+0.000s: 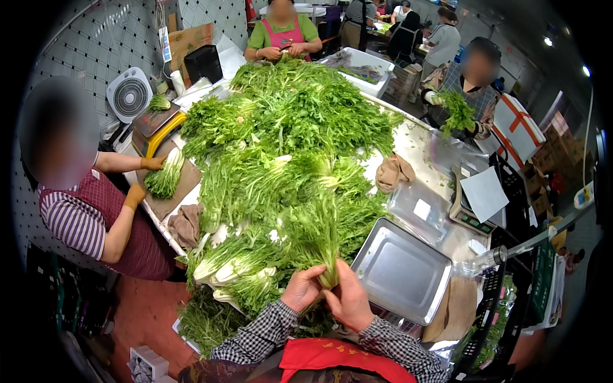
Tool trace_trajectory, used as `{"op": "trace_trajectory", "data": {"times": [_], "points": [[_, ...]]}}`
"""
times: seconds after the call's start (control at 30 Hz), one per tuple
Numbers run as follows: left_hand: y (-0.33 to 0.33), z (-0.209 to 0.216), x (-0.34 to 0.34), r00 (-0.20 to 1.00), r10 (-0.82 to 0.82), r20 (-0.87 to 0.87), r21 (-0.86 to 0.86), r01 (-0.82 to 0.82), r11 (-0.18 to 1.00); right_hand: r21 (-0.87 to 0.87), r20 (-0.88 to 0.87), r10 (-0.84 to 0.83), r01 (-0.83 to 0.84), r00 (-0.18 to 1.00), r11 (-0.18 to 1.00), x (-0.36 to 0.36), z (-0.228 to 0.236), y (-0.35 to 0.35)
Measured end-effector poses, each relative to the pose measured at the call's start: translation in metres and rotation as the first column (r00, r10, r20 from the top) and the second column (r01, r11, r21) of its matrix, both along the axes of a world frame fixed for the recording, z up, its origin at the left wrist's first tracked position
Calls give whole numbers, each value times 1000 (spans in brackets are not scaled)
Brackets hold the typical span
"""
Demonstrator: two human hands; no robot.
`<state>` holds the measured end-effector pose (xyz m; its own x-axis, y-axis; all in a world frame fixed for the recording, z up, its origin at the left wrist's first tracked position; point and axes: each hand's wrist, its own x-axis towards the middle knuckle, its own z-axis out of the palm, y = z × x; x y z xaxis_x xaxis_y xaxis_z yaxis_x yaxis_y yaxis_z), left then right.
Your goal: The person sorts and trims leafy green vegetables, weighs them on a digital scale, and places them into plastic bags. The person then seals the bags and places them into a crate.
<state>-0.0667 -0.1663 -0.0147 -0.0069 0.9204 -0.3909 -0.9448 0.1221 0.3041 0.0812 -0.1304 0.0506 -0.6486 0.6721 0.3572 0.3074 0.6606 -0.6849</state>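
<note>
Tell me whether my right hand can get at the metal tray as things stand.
Probably yes: the metal tray lies just right of your right hand, with nothing visible between them. That hand is holding a bunch of greens, though, so it would likely need to let go first.

- White box fan: standing at left, in front of a patterned wall.
- Yellow-framed scale: on the left side, near the fan.
- Cardboard: propped behind a black container.
- White tub: at the far end.
- Brown cloths: two, crumpled, one at right, one at left.
- Second scale: at right, white sheet lying over it.
- Metal tray: rectangular, rimmed, at right.
- White box with red tape: far right.
- Floor: reddish.
</note>
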Motion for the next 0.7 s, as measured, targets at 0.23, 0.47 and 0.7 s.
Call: {"op": "trace_trajectory", "data": {"times": [0.23,0.47,0.7], "points": [[-8,-15,-1,996,-17,-90,16,19,1000,-403,-11,-136,120,991,907,8,-18,8],[-15,-19,3,991,-10,-131,142,29,989,-741,-228,-107,-101,968,664,9,-42,5],[-17,-5,4,928,-12,-372,77,44,996,-516,-50,-177,126,983,847,17,-21,12]]}}
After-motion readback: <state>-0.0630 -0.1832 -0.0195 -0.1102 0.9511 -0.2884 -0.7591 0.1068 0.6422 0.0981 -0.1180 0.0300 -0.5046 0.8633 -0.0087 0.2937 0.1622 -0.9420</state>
